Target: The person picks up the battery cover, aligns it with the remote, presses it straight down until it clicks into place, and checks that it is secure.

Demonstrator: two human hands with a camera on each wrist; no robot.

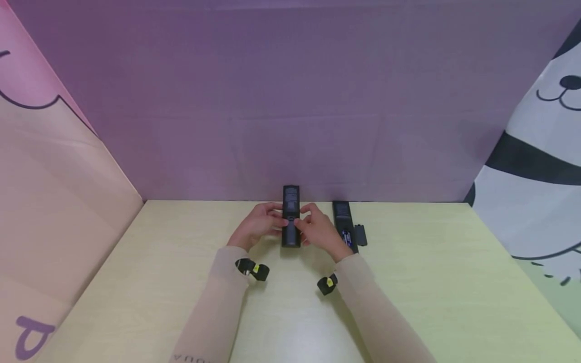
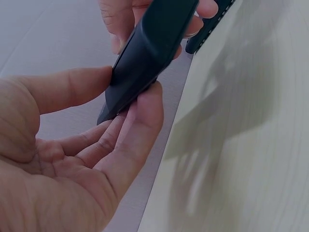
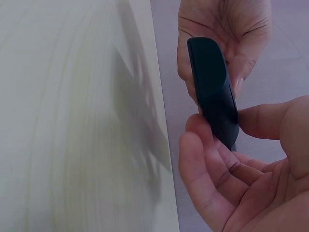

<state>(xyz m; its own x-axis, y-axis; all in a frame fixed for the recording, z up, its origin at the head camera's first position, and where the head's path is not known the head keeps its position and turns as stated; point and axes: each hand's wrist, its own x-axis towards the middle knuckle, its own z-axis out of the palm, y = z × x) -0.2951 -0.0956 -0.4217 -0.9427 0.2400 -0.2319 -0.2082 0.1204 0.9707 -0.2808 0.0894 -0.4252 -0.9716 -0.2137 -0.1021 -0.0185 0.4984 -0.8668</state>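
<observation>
A black remote control [image 1: 291,197] is held up above the table near its back edge, its back side facing the head camera. My left hand [image 1: 257,225] grips its left side, the thumb on the back face and the fingers beneath. From the right, my right hand [image 1: 320,230] pinches the same remote, thumb on the back near its middle. Both wrist views show the remote's end [image 2: 166,29] clear of the tabletop, with thumbs and fingers on either side of it. The remote's front is hidden in the head view.
On the table [image 1: 436,272], right of my right hand, lies a second black remote [image 1: 342,210] with its battery bay exposed and batteries [image 1: 347,238] inside. A loose black battery cover [image 1: 360,235] lies beside it. A purple backdrop [image 1: 290,101] rises behind the table.
</observation>
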